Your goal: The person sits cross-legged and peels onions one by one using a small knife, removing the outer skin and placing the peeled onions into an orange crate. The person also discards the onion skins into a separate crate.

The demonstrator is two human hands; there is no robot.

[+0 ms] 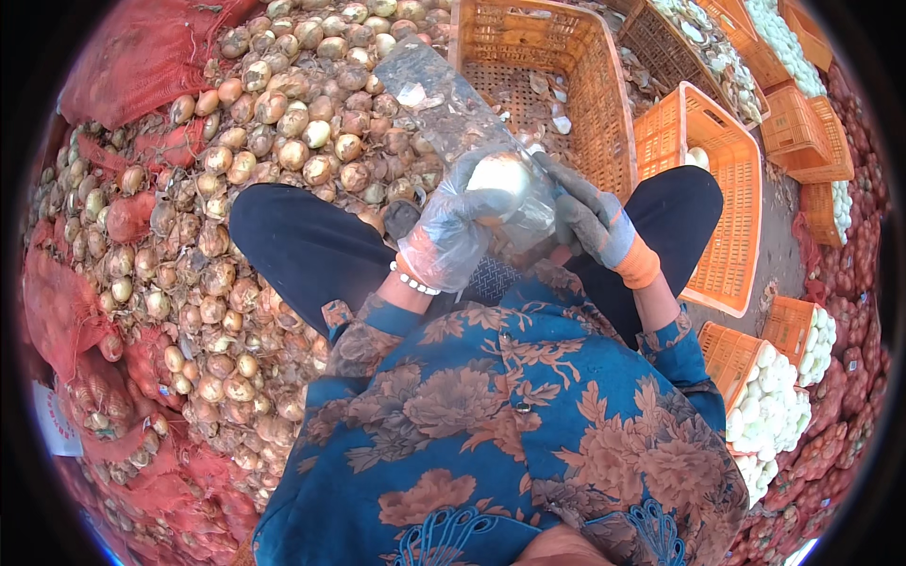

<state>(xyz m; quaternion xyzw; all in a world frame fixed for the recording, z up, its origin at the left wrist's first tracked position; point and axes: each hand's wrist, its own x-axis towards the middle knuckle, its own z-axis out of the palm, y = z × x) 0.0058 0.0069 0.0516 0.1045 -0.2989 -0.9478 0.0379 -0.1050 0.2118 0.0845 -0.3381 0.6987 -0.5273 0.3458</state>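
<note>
My left hand [453, 219], in a clear plastic glove over another glove and with a white bead bracelet at the wrist, grips a partly peeled onion [500, 175] whose white flesh shows. Close on its right is my right hand [591, 212], in a grey-coated glove with an orange cuff. Its fingers are curled near the onion; whether they hold a small tool is hidden. Beneath both hands, a dirty board [453, 106] with scraps of skin on it slants from the upper left towards my lap.
Unpeeled onions [294, 120] are heaped on the left beside red mesh sacks [141, 64]. An orange plastic crate [619, 106] with skins inside stands ahead. Another orange crate [750, 233] at the right holds a few white onions. Crates of peeled onions [768, 403] and more sacks line the far right.
</note>
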